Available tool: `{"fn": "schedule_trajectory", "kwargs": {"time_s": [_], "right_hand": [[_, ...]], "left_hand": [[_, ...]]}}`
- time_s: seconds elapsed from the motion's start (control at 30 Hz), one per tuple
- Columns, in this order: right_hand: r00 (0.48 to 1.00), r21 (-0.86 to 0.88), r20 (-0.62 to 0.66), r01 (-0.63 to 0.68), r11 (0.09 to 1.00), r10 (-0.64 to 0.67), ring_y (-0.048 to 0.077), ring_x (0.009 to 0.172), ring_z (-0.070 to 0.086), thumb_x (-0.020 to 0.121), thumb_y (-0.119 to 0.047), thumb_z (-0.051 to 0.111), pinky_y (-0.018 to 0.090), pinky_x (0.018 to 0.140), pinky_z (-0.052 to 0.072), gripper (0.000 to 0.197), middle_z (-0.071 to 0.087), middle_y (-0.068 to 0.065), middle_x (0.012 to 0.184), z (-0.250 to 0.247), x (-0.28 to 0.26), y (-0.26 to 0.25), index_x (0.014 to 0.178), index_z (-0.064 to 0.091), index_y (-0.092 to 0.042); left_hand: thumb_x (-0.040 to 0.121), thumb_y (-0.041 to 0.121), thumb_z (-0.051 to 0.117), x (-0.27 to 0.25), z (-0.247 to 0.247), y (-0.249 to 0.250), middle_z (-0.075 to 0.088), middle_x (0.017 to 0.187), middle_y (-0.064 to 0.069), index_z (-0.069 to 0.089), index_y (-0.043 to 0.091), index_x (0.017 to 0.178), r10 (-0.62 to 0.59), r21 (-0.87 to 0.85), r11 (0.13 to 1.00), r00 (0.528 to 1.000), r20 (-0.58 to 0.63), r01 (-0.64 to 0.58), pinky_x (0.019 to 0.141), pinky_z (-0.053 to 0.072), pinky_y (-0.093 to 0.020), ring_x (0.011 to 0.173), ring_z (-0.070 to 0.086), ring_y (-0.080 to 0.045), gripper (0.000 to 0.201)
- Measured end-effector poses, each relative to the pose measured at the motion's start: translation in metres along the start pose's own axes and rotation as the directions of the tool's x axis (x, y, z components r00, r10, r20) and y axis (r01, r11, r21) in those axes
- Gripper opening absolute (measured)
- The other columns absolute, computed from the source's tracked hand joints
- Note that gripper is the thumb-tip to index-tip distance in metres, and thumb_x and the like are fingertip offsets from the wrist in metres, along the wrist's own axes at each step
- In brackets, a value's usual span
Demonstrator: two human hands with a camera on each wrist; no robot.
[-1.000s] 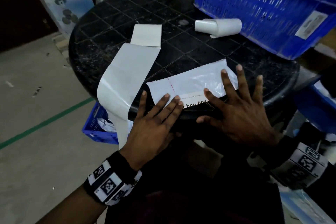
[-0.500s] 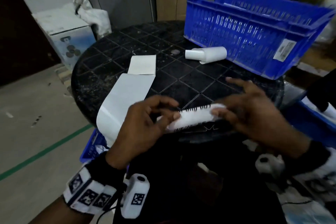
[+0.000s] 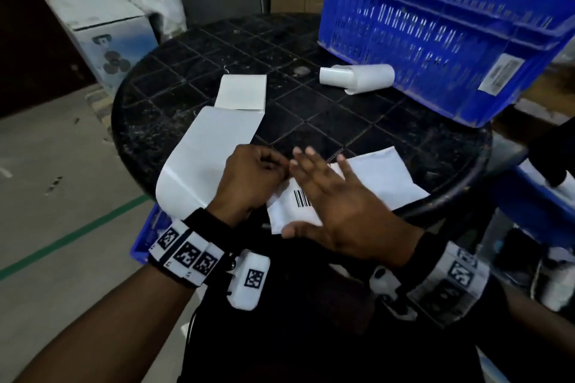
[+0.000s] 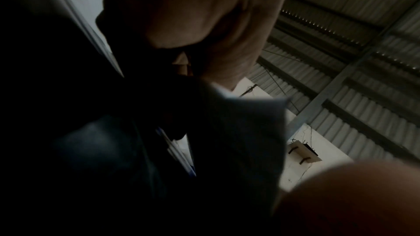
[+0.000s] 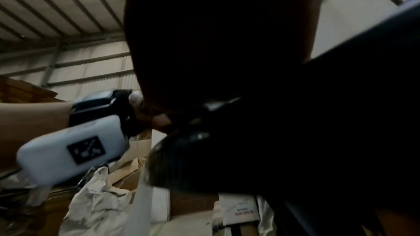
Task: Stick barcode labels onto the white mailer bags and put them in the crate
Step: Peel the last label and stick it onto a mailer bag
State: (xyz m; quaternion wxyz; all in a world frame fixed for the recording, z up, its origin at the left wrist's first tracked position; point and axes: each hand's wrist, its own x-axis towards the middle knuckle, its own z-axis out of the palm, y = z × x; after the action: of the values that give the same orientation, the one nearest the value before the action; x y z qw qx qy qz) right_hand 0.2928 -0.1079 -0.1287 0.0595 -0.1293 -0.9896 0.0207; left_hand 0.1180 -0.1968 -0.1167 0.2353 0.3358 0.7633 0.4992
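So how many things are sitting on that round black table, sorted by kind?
Blue crate: 1
White mailer bag, bearing a barcode label: 1
Rolled-up label roll: 1
Flat white backing strip, hanging over the edge: 1
Total: 4, plus the label

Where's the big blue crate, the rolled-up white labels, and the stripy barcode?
blue crate (image 3: 413, 40), head view, on its slotted front wall.
label roll (image 3: 357, 78), head view, on the roll's curved side.
barcode label (image 3: 301, 198), head view, on the black bars.
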Motion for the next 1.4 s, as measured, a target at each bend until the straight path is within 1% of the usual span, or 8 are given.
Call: {"fn": "schedule_trajectory", "kwargs": {"time_s": [0.3,0.47,0.6,0.73,1.03,1.13,1.27,1.4], "right_hand": [[0.991,-0.117,0.132,0.025,0.993,-0.009,0.021,0.160,-0.005,0.083,-0.096,0.016,0.056,0.126,0.009,0.120,-0.005,0.009,0.173,0.015,-0.014,0.002,0.164,-0.001,-0.010],[0.992,-0.066,0.127,-0.009,0.998,0.018,0.023,0.159,-0.010,0.076,-0.101,0.022,0.057,0.126,0.007,0.130,-0.005,0.013,0.172,0.011,-0.012,-0.002,0.163,0.010,-0.005],[0.992,-0.068,0.123,-0.010,0.998,0.019,0.032,0.159,-0.001,0.078,-0.090,0.031,0.066,0.122,0.011,0.124,0.007,0.021,0.170,0.012,-0.024,0.006,0.161,0.018,0.001],[0.983,-0.176,0.170,-0.039,0.984,0.069,0.033,0.159,0.005,0.081,-0.082,0.035,0.068,0.122,0.009,0.116,0.012,0.021,0.170,0.018,-0.032,0.018,0.160,0.021,0.002],[0.944,0.044,0.234,-0.249,0.968,0.232,0.025,0.156,-0.022,0.063,-0.106,0.009,0.065,0.122,-0.010,0.127,0.001,-0.007,0.173,-0.027,-0.042,0.061,0.163,0.025,-0.030],[0.911,0.251,0.076,-0.412,0.876,0.406,0.027,0.159,0.001,0.085,-0.087,0.033,0.058,0.124,0.004,0.086,0.019,-0.002,0.171,-0.048,-0.043,0.086,0.155,0.042,-0.037],[0.891,0.320,0.116,-0.452,0.833,0.439,0.018,0.139,0.049,0.091,-0.046,0.072,0.013,0.103,0.029,0.064,0.053,0.003,0.152,-0.049,-0.049,0.113,0.147,0.054,-0.021],[0.861,0.437,-0.060,-0.432,0.789,0.505,0.014,0.112,0.068,0.074,-0.036,0.092,0.015,0.093,0.043,0.057,0.070,-0.009,0.118,-0.048,-0.045,0.108,0.125,0.072,-0.019]], "left_hand": [[0.078,0.038,0.083,-0.004,0.002,0.004,0.076,0.082,0.014,0.079,0.030,0.089,0.207,0.432,0.889,0.975,-0.084,-0.151,0.081,0.058,-0.032,0.084,0.072,-0.007,0.014],[0.093,0.045,0.058,-0.026,-0.003,0.002,0.063,0.141,-0.002,0.065,0.019,0.136,0.566,0.571,0.613,0.808,0.164,-0.546,0.110,0.046,-0.040,0.134,0.055,-0.027,0.051],[0.093,0.082,0.021,-0.056,0.024,-0.016,0.005,0.172,-0.010,0.012,0.005,0.163,0.345,0.619,0.444,0.761,0.548,-0.648,0.129,0.012,-0.046,0.159,0.004,-0.020,0.105],[0.080,0.096,0.014,-0.062,0.026,-0.029,0.008,0.171,-0.014,0.011,0.001,0.162,0.289,0.717,0.295,0.774,0.564,-0.632,0.125,0.014,-0.054,0.159,0.007,-0.021,0.125],[0.076,0.098,0.004,-0.059,0.020,-0.026,0.004,0.173,-0.006,0.009,0.011,0.164,0.251,0.735,0.312,0.798,0.548,-0.603,0.124,0.011,-0.058,0.159,0.003,-0.015,0.123],[0.075,0.097,-0.001,-0.056,0.021,-0.020,0.016,0.171,-0.003,0.024,0.018,0.162,0.290,0.684,0.444,0.815,0.502,-0.579,0.125,0.014,-0.056,0.158,0.011,-0.015,0.120],[0.085,0.086,0.020,-0.043,0.023,-0.005,0.040,0.160,-0.008,0.046,0.023,0.152,0.349,0.638,0.524,0.826,0.443,-0.564,0.121,0.025,-0.054,0.147,0.032,-0.028,0.096],[0.079,0.084,0.033,-0.025,0.027,0.013,0.051,0.149,-0.002,0.047,0.030,0.148,0.331,0.650,0.539,0.844,0.421,-0.536,0.115,0.033,-0.054,0.139,0.046,-0.029,0.089]]}}
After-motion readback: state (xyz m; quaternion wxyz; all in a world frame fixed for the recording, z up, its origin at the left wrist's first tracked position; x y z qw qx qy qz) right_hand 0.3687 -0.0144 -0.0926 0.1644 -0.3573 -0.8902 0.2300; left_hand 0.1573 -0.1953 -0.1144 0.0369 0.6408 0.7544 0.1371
